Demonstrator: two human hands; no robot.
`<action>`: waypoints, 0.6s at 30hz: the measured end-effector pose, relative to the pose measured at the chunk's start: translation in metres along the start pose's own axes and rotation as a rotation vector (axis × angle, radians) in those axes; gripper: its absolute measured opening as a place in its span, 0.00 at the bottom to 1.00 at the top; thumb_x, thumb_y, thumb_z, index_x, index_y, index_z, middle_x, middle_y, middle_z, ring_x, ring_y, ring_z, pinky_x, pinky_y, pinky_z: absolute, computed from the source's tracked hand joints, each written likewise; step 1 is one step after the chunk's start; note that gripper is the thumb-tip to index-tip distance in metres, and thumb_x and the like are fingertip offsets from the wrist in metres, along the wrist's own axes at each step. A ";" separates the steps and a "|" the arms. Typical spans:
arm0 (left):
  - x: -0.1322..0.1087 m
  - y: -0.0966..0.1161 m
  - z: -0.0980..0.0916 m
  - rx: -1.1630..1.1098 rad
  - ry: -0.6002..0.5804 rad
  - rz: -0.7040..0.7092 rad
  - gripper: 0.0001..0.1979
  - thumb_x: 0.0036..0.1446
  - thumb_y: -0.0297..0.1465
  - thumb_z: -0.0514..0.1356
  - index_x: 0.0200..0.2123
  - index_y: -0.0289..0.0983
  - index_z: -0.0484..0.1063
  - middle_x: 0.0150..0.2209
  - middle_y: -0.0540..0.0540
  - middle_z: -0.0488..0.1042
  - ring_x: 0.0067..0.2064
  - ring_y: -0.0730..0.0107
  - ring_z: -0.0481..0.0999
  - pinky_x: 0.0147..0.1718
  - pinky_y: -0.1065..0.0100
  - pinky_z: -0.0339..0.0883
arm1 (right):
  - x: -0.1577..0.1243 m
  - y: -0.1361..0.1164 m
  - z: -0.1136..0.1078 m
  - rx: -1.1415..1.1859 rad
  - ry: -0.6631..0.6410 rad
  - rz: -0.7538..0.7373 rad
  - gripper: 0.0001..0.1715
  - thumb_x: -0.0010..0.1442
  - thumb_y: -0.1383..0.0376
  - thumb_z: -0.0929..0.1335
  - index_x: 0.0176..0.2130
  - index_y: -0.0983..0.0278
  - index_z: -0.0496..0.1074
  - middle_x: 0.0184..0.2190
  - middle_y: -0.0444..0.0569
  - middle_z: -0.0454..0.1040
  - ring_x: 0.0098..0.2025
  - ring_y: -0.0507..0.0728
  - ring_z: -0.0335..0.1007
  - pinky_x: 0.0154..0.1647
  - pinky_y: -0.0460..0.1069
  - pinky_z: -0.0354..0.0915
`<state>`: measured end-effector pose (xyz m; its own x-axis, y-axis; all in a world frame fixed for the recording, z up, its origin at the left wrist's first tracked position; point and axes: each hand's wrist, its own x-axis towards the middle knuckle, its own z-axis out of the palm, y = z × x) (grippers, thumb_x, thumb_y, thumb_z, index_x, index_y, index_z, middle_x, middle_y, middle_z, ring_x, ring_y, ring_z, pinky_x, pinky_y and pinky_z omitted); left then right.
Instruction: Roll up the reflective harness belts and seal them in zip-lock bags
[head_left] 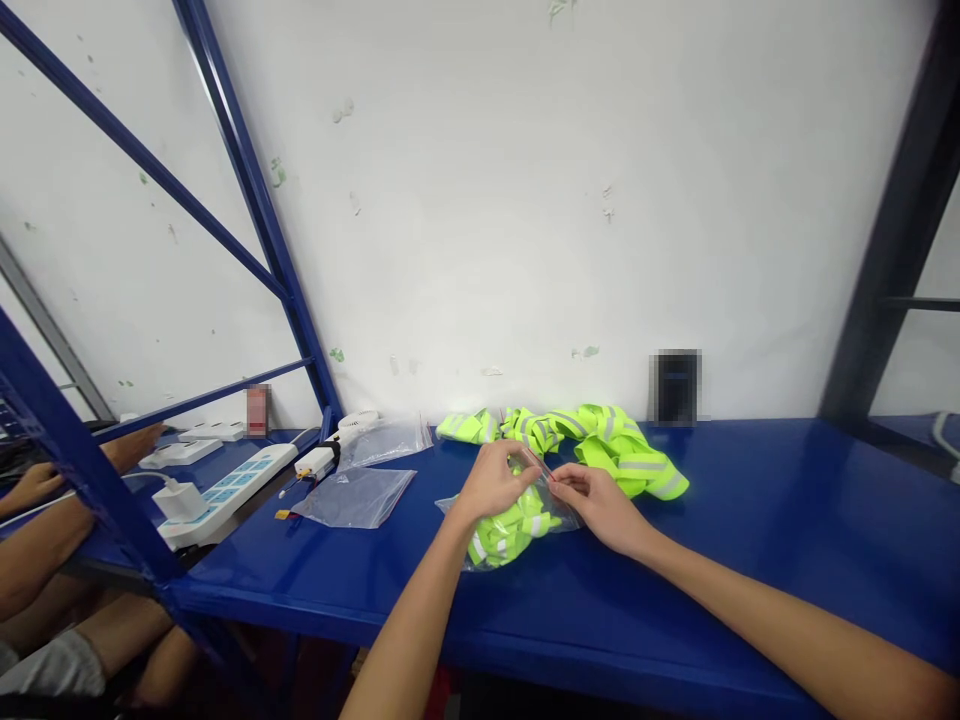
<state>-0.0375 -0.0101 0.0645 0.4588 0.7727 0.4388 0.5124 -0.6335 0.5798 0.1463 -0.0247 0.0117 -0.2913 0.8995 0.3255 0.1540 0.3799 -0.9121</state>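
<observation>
On the blue shelf lies a clear plastic bag stuffed with neon-yellow reflective bands. My left hand is closed on the bag's upper edge, fingers curled over it. My right hand pinches the same edge from the right, fingertips close to the left hand's. Just behind both hands sits a loose pile of neon-yellow bands with grey reflective stripes, against the wall.
Two empty clear bags lie left of my hands. Further left are a white power strip with a plug, a small white fan and cables. Another person's arms show at the far left beyond a blue frame post.
</observation>
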 end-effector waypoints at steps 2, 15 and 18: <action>0.003 0.007 -0.007 0.025 -0.054 0.016 0.07 0.54 0.30 0.57 0.32 0.36 0.74 0.35 0.48 0.79 0.38 0.67 0.76 0.38 0.70 0.66 | -0.001 0.000 0.001 -0.051 0.025 -0.060 0.15 0.61 0.55 0.65 0.31 0.64 0.69 0.24 0.44 0.68 0.28 0.54 0.64 0.31 0.48 0.61; 0.022 0.028 -0.029 0.146 -0.311 0.014 0.09 0.49 0.31 0.60 0.29 0.34 0.79 0.29 0.47 0.79 0.33 0.68 0.75 0.31 0.72 0.62 | -0.008 -0.003 0.004 -0.102 0.102 -0.172 0.16 0.61 0.54 0.66 0.42 0.62 0.72 0.35 0.49 0.73 0.36 0.57 0.69 0.38 0.51 0.67; 0.019 0.026 -0.028 0.172 -0.274 0.008 0.09 0.49 0.32 0.60 0.28 0.34 0.78 0.27 0.48 0.78 0.31 0.70 0.73 0.29 0.72 0.61 | -0.007 -0.002 0.006 0.037 0.093 -0.097 0.18 0.59 0.54 0.68 0.44 0.63 0.70 0.34 0.48 0.72 0.37 0.56 0.69 0.38 0.50 0.67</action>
<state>-0.0359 -0.0104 0.1072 0.6296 0.7427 0.2281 0.6124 -0.6551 0.4426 0.1428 -0.0331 0.0100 -0.2140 0.8756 0.4330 0.0943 0.4597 -0.8831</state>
